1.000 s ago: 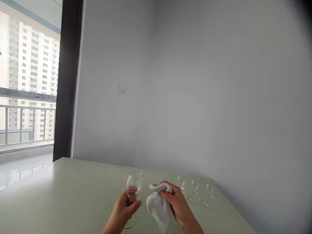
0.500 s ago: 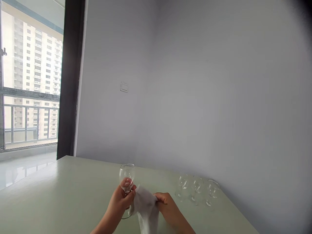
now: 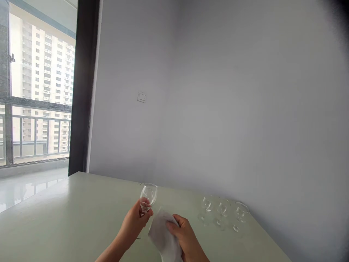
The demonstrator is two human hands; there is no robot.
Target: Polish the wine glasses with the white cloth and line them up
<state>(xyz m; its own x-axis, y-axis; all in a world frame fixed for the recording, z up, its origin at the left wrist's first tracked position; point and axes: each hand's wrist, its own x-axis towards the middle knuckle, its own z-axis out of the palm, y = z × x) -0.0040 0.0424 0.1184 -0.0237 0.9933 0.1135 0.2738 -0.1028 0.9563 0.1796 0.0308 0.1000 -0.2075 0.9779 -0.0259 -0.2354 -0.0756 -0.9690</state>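
The fingers of the left hand are pinched round the lower bowl and stem of a small stemmed glass, which is held upright and lifted clear of the bench, just left of centre. The right hand has its fingers curled over a bunched white cloth, thumb underneath as far as can be told; the cloth sits just beside the glass stem, and whether it touches the glass is hard to tell.

To wipe well, I would judge that the left grip should stay low on the bowl so that the thin stem takes no twisting load, while the cloth wraps the stem and foot with light pressure. The glass looks thin and smooth, so a hard squeeze or a sideways bend at the stem is the main risk.

Farther right, three more glasses stand in a row on the bench, well apart from the hands. The bench is pale green and glossy, reaching back to a plain grey wall that carries a small switch plate. At the left a dark frame borders a window with a balcony railing and tall apartment blocks outside.
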